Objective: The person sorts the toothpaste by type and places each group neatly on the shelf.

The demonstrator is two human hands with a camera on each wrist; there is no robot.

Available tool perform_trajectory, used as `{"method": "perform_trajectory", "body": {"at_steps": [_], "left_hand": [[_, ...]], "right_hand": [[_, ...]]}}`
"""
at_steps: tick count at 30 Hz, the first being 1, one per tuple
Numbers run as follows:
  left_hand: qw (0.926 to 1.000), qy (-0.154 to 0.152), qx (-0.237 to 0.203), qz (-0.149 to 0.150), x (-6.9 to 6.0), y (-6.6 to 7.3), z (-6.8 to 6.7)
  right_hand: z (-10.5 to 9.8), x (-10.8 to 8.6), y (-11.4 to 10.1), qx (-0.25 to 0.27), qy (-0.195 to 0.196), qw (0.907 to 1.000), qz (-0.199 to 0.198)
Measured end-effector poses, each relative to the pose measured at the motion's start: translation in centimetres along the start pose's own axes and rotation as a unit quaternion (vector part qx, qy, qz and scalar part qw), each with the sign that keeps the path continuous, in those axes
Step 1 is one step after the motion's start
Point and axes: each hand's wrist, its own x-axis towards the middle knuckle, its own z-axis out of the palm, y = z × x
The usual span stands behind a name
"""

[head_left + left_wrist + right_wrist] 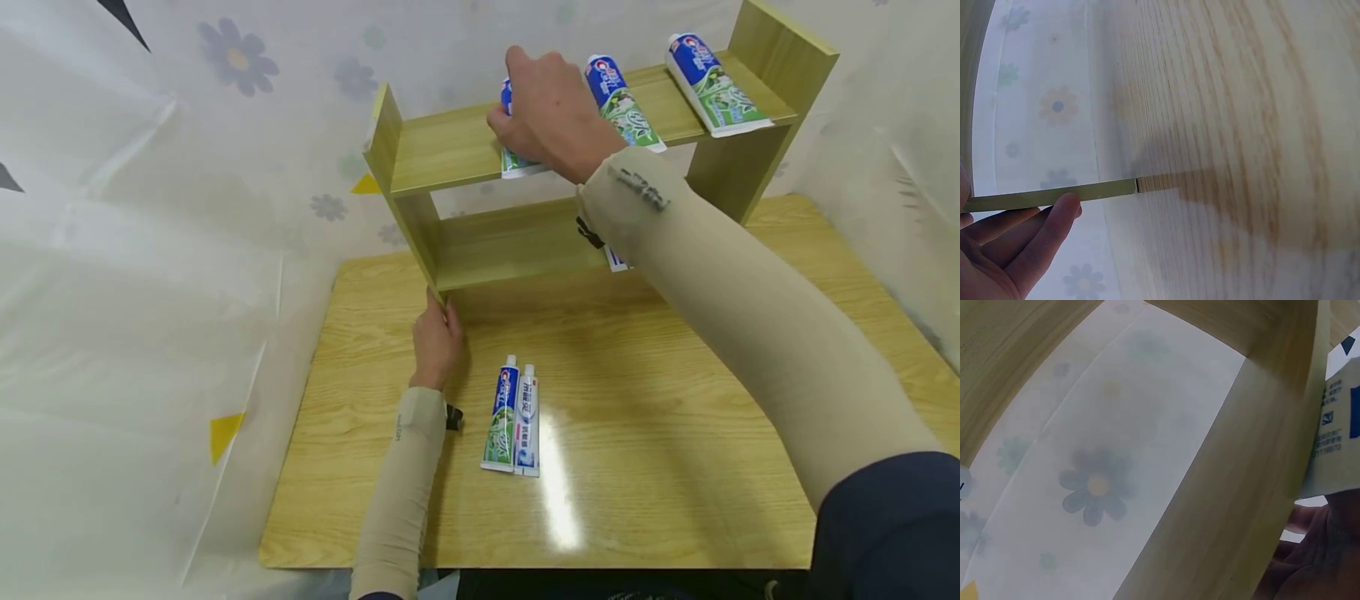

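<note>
The right hand (558,110) grasps a blue-and-green plastic toothpaste tube (517,166) on the yellowish wooden shelf (450,150), left of two matching tubes (716,90). The left hand (437,346) pinches the shelf's left panel (1104,189) low down. Nearer, another blue-and-green tube (501,417) and a white-and-blue tube (527,425) lie together on the wood-grain bench (637,500).

Flower-patterned wall covering (300,125); wood-grain table (637,442), bright glare streak (558,492).

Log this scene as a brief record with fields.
Left hand: grips shelf low on its left side
Right hand: holds leftmost tube at upper tier
Further right, upper tier: middle tube, rightmost tube
Lower tier's front edge: partly hidden tube
Table: blue-green tube beside white tube, caps toward shelf
</note>
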Motion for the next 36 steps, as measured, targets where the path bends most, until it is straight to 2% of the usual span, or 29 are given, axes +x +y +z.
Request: {"method": "perform_trajectory", "body": {"at_steps": [2,5,7,9,14,19,24,31,36], "left_hand": [[0.9997,0.009,-0.017,0.014,0.4,-2.0,1.1],[0.9996,0.007,-0.024,0.015,0.4,-2.0,1.1],[0.9996,0.003,-0.024,0.013,0.4,-1.8,1.0],[0.9999,-0.012,-0.010,0.000,0.0,0.2,-0.1],[0.9994,-0.026,0.015,-0.017,-0.1,0.6,-0.3],[0.9995,-0.025,0.015,-0.015,-0.2,0.7,-0.4],[0.9997,-0.021,0.008,-0.009,-0.2,0.6,-0.4],[0.9996,-0.023,0.008,-0.017,0.0,0.7,-0.4],[0.9997,-0.022,0.000,-0.015,-0.1,0.5,-0.3]], "right_hand": [[-0.1,-0.1,0.0,0.000,-0.006,1.0000,0.004],[-0.1,-0.4,0.0,0.004,-0.006,1.0000,0.006],[-0.2,-0.7,0.1,0.004,-0.002,1.0000,0.007],[-0.3,-1.0,0.1,0.005,0.003,0.9999,0.009],[-0.8,-2.2,0.2,0.002,0.025,0.9997,-0.001],[-1.3,-4.3,0.1,0.024,0.070,0.9970,-0.024],[-1.3,-6.6,0.3,0.037,0.126,0.9897,-0.058],[-0.6,-9.0,0.6,0.023,0.177,0.9809,-0.078],[0.4,-10.7,0.8,0.038,0.213,0.9703,-0.108]]}}
